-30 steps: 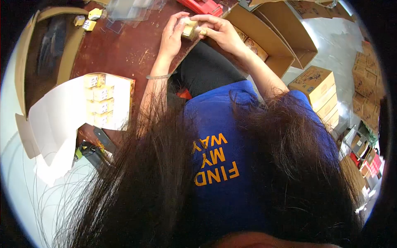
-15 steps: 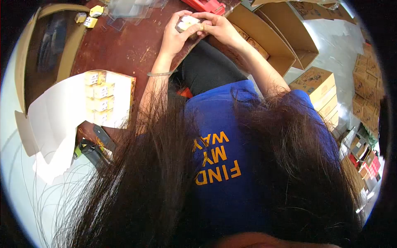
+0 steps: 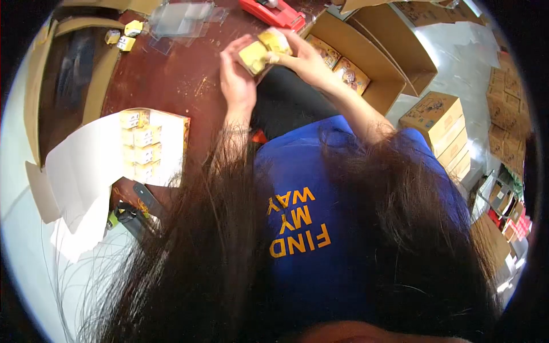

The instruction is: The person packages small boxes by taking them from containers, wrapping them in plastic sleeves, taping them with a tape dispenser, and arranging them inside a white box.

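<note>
My left hand is closed round a small yellow box above the table's right edge. A second small yellow box touches it on the upper right, with the fingers of my right hand wrapped behind it. My right thumb reaches across toward the first box. Both boxes are slightly blurred. Just beyond my hands lies a red tape dispenser on the table.
Clear plastic sheets and several small yellow boxes lie on the dark red table. At left stands a white-lined carton with rows of yellow boxes. Open cardboard cartons stand at right, by stacked boxes.
My hands have moved slightly down and apart, and two yellow boxes now show between them. Printed boxes inside the carton at right are more visible.
</note>
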A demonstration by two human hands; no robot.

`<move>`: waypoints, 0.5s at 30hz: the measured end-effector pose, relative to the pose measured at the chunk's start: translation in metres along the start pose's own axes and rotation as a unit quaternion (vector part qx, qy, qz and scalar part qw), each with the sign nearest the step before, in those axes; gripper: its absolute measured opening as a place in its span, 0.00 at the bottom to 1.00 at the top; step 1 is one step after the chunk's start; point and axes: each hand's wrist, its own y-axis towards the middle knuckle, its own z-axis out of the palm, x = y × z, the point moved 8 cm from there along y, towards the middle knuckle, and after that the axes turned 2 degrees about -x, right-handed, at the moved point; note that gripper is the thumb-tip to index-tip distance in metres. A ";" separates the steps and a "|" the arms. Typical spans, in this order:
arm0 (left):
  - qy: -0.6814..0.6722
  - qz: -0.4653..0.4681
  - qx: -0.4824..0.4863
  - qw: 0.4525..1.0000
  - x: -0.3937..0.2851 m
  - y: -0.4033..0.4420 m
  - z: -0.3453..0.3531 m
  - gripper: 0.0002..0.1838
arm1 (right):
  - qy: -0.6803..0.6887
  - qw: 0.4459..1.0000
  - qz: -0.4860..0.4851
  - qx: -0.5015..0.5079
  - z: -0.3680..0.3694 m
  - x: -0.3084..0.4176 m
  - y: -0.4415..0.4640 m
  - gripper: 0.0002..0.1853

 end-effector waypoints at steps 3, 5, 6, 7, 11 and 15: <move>0.215 0.111 -0.008 0.970 -0.027 0.012 -0.014 0.19 | -0.492 0.811 -0.318 0.012 0.010 0.069 0.003 0.28; 0.252 0.084 0.043 0.963 -0.018 0.020 -0.017 0.19 | -0.474 0.813 -0.337 0.004 0.008 0.068 0.002 0.27; 0.287 0.065 0.098 0.951 -0.012 0.030 -0.008 0.20 | -0.458 0.811 -0.364 -0.007 0.005 0.075 0.004 0.25; 0.320 0.049 0.153 0.934 -0.005 0.041 0.003 0.21 | -0.443 0.806 -0.394 -0.016 0.001 0.083 0.009 0.24; 0.335 0.058 0.240 0.909 0.007 0.054 0.026 0.22 | -0.414 0.864 -0.282 -0.045 -0.043 0.075 0.047 0.13; 0.333 0.061 0.290 0.895 0.019 0.053 0.045 0.23 | -0.362 0.920 -0.127 -0.081 -0.087 0.043 0.066 0.12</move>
